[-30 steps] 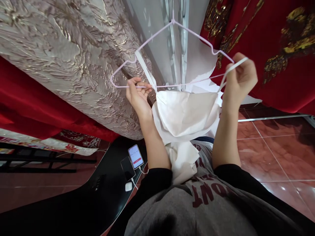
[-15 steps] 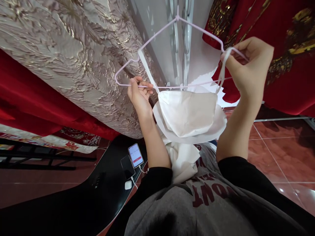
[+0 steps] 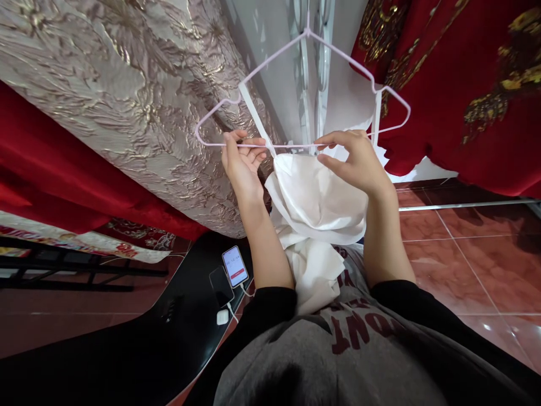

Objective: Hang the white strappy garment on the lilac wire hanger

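Observation:
A pale pink clothes hanger hangs upright in front of me. A white strappy garment is on it, one strap over each shoulder notch, its body drooping toward my lap. My left hand pinches the hanger's bottom bar beside the left strap. On the other side, my right hand is at the bar over the garment's top edge, fingers stretched and thumb apart below them. It partly covers the garment's right side and the lower end of the right strap.
Left of me, a black bench bears a lit phone, a dark phone and a white earbud case. Textured beige fabric hangs on the left, red gold-trimmed fabric on the right. Red tiles cover the floor.
My right hand has let go of the right strap and the hanger's right arm and moved left and down to the bottom bar. The right strap now sits in its notch.

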Tool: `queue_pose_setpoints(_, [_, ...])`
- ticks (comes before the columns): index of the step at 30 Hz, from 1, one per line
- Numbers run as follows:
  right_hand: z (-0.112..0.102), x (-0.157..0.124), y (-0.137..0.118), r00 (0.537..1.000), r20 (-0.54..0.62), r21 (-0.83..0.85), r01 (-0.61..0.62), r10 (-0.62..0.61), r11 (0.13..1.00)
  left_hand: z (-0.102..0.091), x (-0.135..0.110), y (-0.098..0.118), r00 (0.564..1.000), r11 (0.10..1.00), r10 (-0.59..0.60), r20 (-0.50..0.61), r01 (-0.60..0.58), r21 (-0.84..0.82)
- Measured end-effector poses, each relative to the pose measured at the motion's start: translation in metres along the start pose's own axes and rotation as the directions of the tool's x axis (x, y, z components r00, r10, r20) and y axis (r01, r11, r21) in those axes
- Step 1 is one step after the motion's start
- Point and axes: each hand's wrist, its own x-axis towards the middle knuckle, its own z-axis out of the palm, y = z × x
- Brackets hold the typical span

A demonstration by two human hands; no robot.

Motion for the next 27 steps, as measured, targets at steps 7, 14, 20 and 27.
queue_pose_setpoints(7, [-0.010,0.000,-0.009,1.000,-0.018,0.066,-0.008,0.009,0.998,0.003,-0.020,0.028,0.960,0.987,-0.160,0.229,0.163,0.009])
queue_pose_setpoints(14, [-0.006,-0.003,0.003,0.975,-0.220,0.092,-0.017,0.037,0.996,-0.009,-0.024,0.034,0.936,0.979,-0.202,0.287,0.189,0.075])
queue_pose_setpoints(20, [-0.008,-0.005,0.009,0.946,-0.320,0.001,-0.057,0.054,0.998,-0.018,-0.031,0.050,0.908,0.981,-0.187,0.375,0.156,0.112])
queue_pose_setpoints(27, [-0.008,-0.007,0.010,0.987,-0.160,-0.071,-0.043,0.031,0.997,-0.036,-0.036,0.059,0.889,0.984,-0.138,0.437,0.074,0.161])
